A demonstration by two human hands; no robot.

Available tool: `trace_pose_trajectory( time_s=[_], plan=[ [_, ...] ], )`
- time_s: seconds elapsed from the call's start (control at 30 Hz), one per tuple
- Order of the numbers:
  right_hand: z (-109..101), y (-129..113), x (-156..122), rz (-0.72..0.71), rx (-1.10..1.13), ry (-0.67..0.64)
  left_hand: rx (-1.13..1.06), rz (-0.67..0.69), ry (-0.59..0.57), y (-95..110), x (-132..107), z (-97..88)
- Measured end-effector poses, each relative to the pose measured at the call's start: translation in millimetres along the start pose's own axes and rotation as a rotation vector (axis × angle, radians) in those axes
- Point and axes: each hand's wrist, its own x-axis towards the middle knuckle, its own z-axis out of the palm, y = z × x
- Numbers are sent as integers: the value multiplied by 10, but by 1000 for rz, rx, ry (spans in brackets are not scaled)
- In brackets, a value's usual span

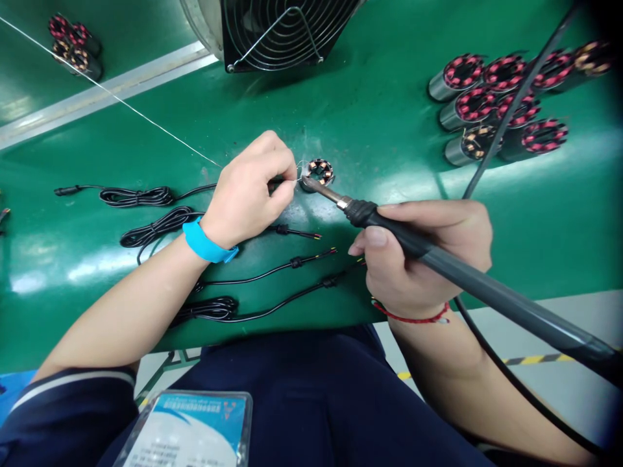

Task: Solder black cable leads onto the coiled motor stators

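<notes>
My right hand [428, 253] is wrapped round the dark handle of a soldering iron [413, 240]. Its metal tip meets the left rim of a small motor stator [321, 171] with copper windings. In a pinch, my left hand [257, 185] holds thin solder wire [165, 130], whose short end reaches toward the iron's tip. The wire's long part runs up and off to the left. A black cable [195, 191] passes under or into my left hand; which one, I cannot tell. My fingers hide part of the wire.
Coiled black cables [214, 309] with bared coloured ends lie near the front edge of the green table [389, 130]. Several wound stators [472, 104] stand at the right, more stators [75, 48] at the far left. A caged fan [287, 32] stands behind. The iron's cord [516, 104] crosses the right side.
</notes>
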Motion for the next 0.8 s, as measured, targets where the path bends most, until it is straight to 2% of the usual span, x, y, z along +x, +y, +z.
trace_pose_trajectory(
  time_s=[0.1, 0.27, 0.4, 0.57, 0.67, 0.8],
  plan=[
    [3, -13, 11, -6, 13, 45, 4, -4, 5, -2, 8, 2],
    [0, -17, 13, -7, -2, -9, -10, -17, 9, 2, 16, 1],
    [-5, -1, -2, -6, 40, 24, -9, -8, 11, -7, 12, 3],
    [7, -18, 57, -54, 24, 31, -13, 84, 66, -81, 11, 40],
    [-1, -64, 139, -95, 26, -65, -12, 133, 91, -107, 12, 53],
    [-56, -161, 294, -56, 39, -255, -31, 58, 41, -81, 9, 38]
  ],
)
